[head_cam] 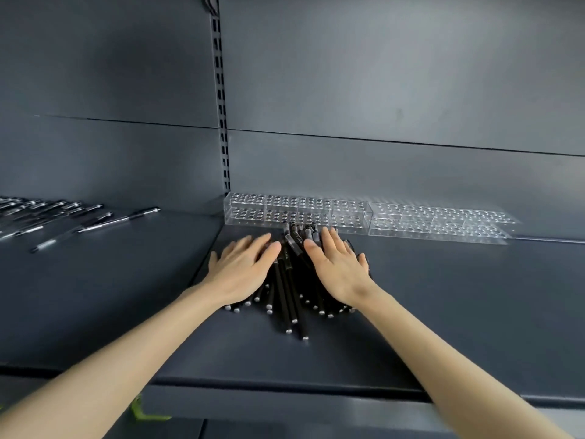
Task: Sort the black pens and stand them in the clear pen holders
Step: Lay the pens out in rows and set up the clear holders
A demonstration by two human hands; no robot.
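Observation:
A heap of black pens (pixel 289 289) lies on the dark grey shelf (pixel 443 312), their silver ends fanned toward me. My left hand (pixel 243 269) rests flat on the heap's left side, fingers spread. On the right side my right hand (pixel 340 264) lies flat as well. Neither hand grips a pen. Behind the heap, against the back wall, stand two clear pen holders with rows of holes: one on the left (pixel 296 210) and one on the right (pixel 440 221). I see no pens standing in them.
On the neighbouring shelf to the left lie several other pens (pixel 63 217) with clear barrels, spread in a loose row. A slotted upright (pixel 221 99) divides the two back panels. The shelf's front edge (pixel 285 388) runs below my forearms.

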